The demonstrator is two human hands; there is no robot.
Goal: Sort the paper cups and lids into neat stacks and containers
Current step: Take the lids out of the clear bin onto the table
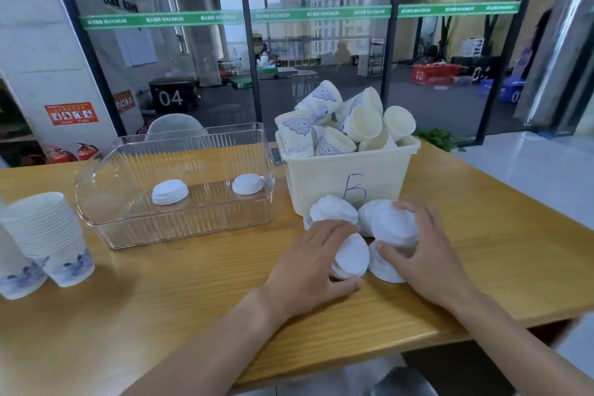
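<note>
Several white lids lie in a pile (334,210) on the wooden table in front of a white bin (347,170) marked "B", which is heaped with loose paper cups (363,125). My left hand (308,264) grips a small stack of lids (352,255) at the pile's near side, thumb under it. My right hand (421,251) curls round another bunch of lids (393,225), fingers on top and thumb at the front. A clear plastic container (96,199) at the left holds two lids (169,192). A neat stack of nested paper cups (51,235) stands at the far left.
A second paper cup stack (13,270) stands at the left edge. The table's right edge (514,202) runs diagonally past the bin. A glass wall rises behind the table, with a green plant (438,138) behind the bin.
</note>
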